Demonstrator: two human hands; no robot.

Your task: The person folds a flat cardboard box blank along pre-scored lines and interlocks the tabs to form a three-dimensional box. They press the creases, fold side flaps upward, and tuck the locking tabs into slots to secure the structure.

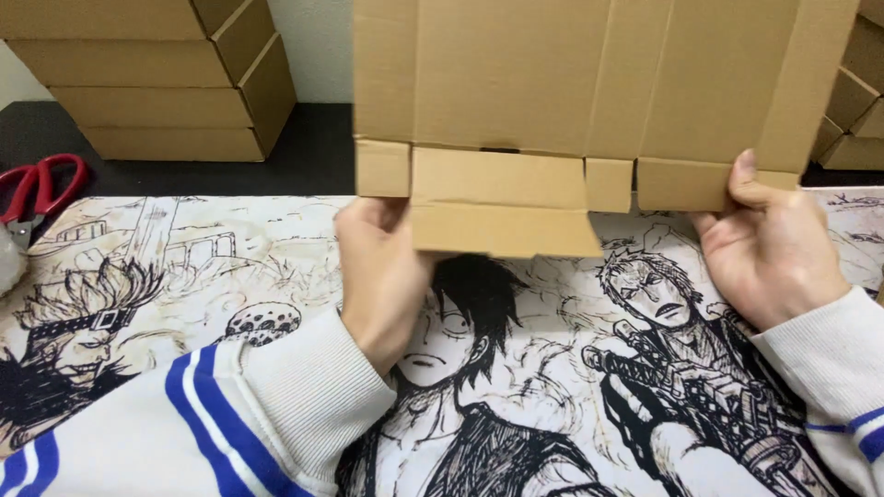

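Flat cardboard sheet held up between both hands, long axis running left to right.

The cardboard sheet (589,92) stands above the printed desk mat (184,276), its lower flaps level with the fingers and the rest of it rising away from them toward the top of the view. The left hand (382,267) sits under the folded centre flap (502,207), fingers closed on its left end, mostly hidden behind the card. The right hand (769,248) pinches the right corner flap, thumb in front, fingers behind. Both hands are in contact; the left is the one at the centre flap. Red scissors (41,189) lie well apart at the left, with stacked boxes (157,83) behind.
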